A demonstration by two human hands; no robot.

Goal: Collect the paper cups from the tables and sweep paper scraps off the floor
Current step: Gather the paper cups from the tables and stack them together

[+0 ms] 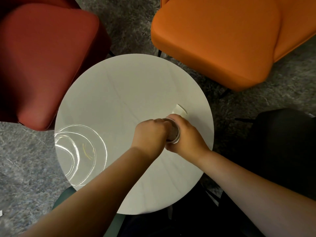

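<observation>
Two chairs [213, 40] (red, orange) flank round white table [128, 91].

Seen from above, a round white surface [130, 100] stands on grey carpet [25, 159]. A red chair [44, 62] sits at its upper left, an orange chair [218, 41] at its upper right, and a black seat [282, 142] to the right. Over the right part of the surface both hands meet on a paper cup [173, 132]: the right hand [189, 136] is wrapped round its side, and the left hand [150, 134] has its fingers curled at the cup's rim. Just behind the hands a white cup [180, 111] lies tilted. A clear plastic lid or dish [80, 151] rests near the left edge. A paper scrap [1, 212] lies on the carpet at far left.
</observation>
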